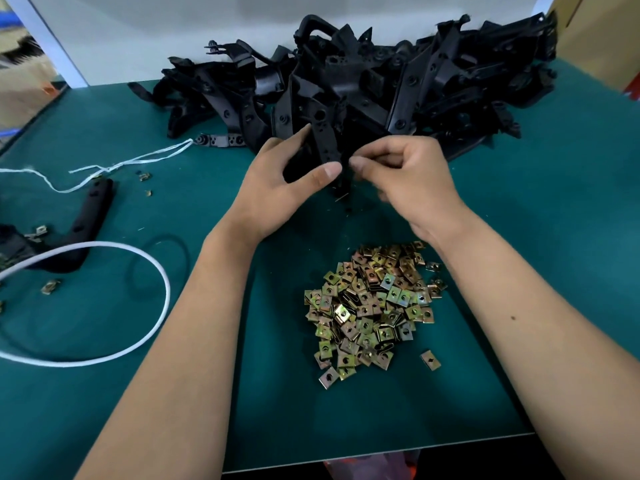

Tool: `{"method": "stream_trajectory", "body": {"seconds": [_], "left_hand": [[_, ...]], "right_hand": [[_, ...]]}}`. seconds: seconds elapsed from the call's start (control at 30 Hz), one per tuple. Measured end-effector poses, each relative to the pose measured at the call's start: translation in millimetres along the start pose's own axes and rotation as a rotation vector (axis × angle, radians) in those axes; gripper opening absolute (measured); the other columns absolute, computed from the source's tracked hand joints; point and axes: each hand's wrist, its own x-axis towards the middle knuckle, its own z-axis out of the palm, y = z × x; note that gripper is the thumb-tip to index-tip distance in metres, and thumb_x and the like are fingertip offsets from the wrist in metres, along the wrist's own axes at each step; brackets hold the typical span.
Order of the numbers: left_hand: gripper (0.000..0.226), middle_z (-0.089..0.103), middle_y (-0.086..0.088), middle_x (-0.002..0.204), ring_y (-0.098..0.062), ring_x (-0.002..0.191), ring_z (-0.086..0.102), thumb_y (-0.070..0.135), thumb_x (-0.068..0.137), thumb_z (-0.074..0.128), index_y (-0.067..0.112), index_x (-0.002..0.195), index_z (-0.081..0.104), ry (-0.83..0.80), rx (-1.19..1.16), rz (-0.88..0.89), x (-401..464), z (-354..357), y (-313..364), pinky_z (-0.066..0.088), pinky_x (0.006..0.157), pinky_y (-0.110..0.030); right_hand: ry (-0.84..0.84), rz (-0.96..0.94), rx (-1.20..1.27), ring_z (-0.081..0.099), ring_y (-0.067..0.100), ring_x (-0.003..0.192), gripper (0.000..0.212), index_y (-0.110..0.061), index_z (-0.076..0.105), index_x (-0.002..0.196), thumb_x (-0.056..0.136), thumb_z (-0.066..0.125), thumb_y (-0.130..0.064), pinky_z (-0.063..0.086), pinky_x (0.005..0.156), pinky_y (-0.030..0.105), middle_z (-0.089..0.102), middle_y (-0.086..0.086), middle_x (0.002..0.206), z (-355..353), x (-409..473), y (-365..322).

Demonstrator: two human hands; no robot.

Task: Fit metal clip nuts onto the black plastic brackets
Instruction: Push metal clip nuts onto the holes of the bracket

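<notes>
At the far left edge, a cardboard box (20, 88) is seen beyond the green table mat (194, 410). On the mat's left side a thin white string (114, 164) lies in loose strands, and nearer the viewer a thick white cord (162, 271) is curved in a wide loop. Between them a single black bracket (93, 209) is laid flat, with a few stray clip nuts (52, 286) scattered around it.

Toward the middle, a bracket held upright (325, 143) is gripped by the left hand (277, 188), with the thumb pressed on its near face and the fingers curled round its far side. Just to the right, the right hand (408, 181) is held against the bracket's lower edge with thumb and forefinger pinched together; whether a clip nut is between them cannot be told, since the fingertips hide that spot. The lower end of the held bracket is partly hidden by both hands.

Behind the hands, a large heap of black brackets (381, 81) is piled along the back of the mat against a white wall panel (173, 29), stretching to the right edge. The held bracket is seen against this heap, so its outline is hard to separate from it.

Nearer the viewer, between the two forearms, a pile of brass-coloured clip nuts (374, 306) is spread on the mat, with one loose nut (430, 360) lying just beside its lower right.
</notes>
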Motion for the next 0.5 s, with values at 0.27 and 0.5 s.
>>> {"method": "stream_trajectory", "body": {"seconds": [0.27, 0.5], "left_hand": [[0.089, 0.052, -0.004, 0.123, -0.015, 0.12, 0.05, 0.067, 0.08, 0.064, 0.025, 0.156, 0.042, 0.012, 0.141, 0.036, -0.4, 6.2, 1.8, 0.039, 0.104, -0.021], [0.098, 0.052, 0.0, 0.124, -0.012, 0.119, 0.051, 0.076, 0.075, 0.061, 0.023, 0.156, 0.041, 0.048, 0.189, 0.037, 0.9, 9.6, -2.8, 0.037, 0.1, -0.019]], "right_hand": [[-0.006, 0.109, 0.19, 0.034, 0.011, 0.041, 0.034, -0.013, 0.066, 0.071, 0.088, 0.08, -0.039, 0.028, 0.042, 0.023, 0.055, 0.001, 0.051, -7.3, 3.0, 0.7], [-0.008, 0.114, 0.187, 0.033, 0.01, 0.036, 0.04, -0.015, 0.069, 0.065, 0.091, 0.075, -0.045, 0.025, 0.039, 0.019, 0.054, 0.003, 0.048, -1.5, -1.0, 2.7]]}}
